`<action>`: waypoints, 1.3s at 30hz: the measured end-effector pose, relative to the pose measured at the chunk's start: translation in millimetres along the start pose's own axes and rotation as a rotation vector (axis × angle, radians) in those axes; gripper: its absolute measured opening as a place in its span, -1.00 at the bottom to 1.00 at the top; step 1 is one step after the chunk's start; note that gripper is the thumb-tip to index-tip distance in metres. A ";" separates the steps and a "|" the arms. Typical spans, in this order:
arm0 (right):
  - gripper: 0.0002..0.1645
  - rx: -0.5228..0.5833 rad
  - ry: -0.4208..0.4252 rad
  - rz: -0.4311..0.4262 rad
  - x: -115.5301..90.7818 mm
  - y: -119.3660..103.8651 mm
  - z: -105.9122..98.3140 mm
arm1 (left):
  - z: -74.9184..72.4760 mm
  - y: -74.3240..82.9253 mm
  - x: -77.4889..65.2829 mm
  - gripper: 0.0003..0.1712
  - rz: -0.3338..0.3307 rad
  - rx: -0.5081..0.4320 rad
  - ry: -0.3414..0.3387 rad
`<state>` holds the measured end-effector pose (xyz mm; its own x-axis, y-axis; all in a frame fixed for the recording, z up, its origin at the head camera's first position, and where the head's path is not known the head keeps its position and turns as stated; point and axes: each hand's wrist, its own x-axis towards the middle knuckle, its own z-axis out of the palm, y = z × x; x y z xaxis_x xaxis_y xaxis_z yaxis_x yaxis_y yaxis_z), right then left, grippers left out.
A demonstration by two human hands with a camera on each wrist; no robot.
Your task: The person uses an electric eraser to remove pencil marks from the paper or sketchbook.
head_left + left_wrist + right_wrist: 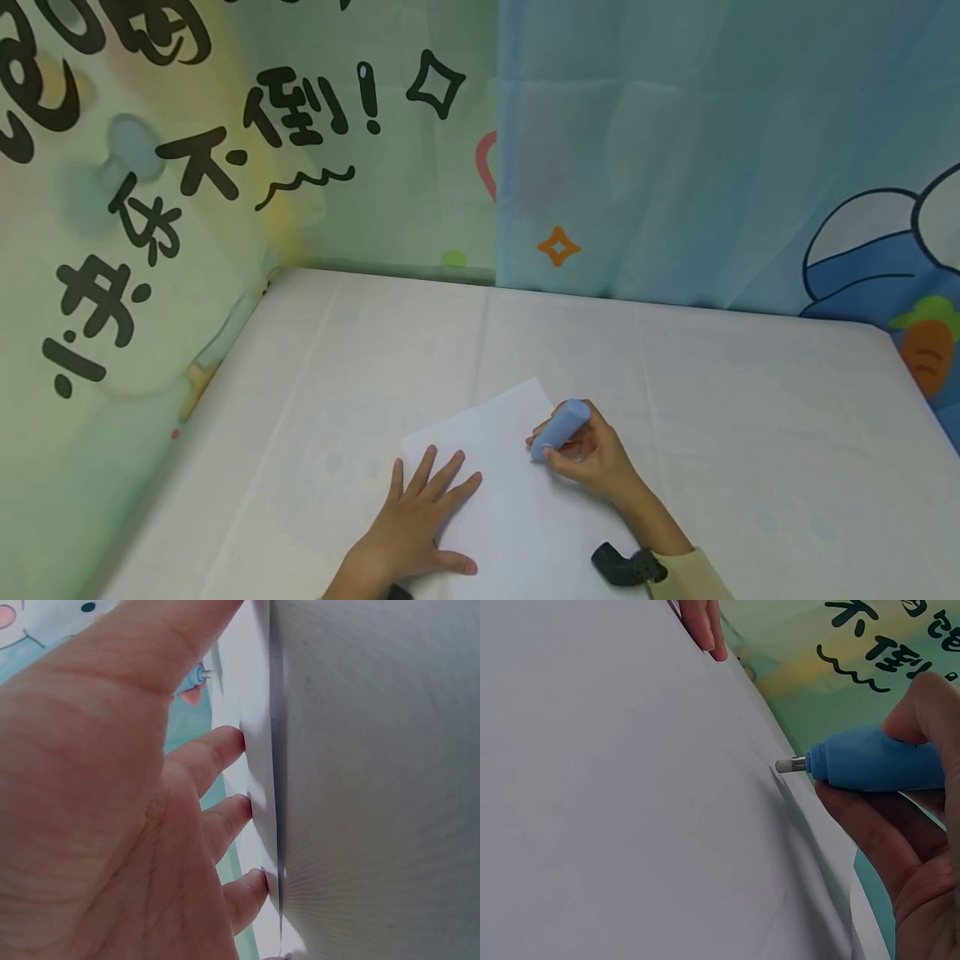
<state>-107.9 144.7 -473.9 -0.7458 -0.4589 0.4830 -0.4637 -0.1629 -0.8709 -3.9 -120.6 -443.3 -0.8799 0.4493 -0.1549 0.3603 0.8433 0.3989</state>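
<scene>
A white sheet of paper (517, 508) lies at a slant near the front of the table. My right hand (603, 458) grips a blue electric eraser (561, 427) between thumb and fingers, over the paper's upper right part. In the right wrist view the eraser (874, 759) shows a short pale tip (786, 765) in a metal holder, close to the paper (630, 810); whether it touches, I cannot tell. With fingers spread, my left hand (416, 521) rests at the sheet's left edge. In the left wrist view its fingertips (234, 739) press on the paper.
A white cloth (337, 358) covers the table. Printed curtains with dark writing (296, 108) and cartoon figures hang along the left and back edges. A black strap-like device (628, 567) sits at my right wrist, beside a pale sleeve (686, 575).
</scene>
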 end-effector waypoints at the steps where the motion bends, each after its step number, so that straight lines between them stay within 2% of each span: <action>1: -0.45 0.002 -0.002 -0.003 0.0 0.2 -0.2 | 0.0 0.0 0.2 0.14 -0.003 0.002 -0.003; 13: -0.45 -0.055 -0.026 0.063 -0.8 -1.7 -0.7 | 1.5 0.4 0.9 0.13 -0.016 0.033 -0.006; 39: -0.46 -0.056 -0.030 0.015 -0.9 0.8 -1.2 | 2.3 -0.5 0.9 0.14 0.000 0.022 0.008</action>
<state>-108.2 146.0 -474.9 -0.7388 -0.4867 0.4662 -0.4794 -0.1067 -0.8711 -4.2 -119.9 -445.8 -0.8820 0.4474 -0.1478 0.3674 0.8495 0.3786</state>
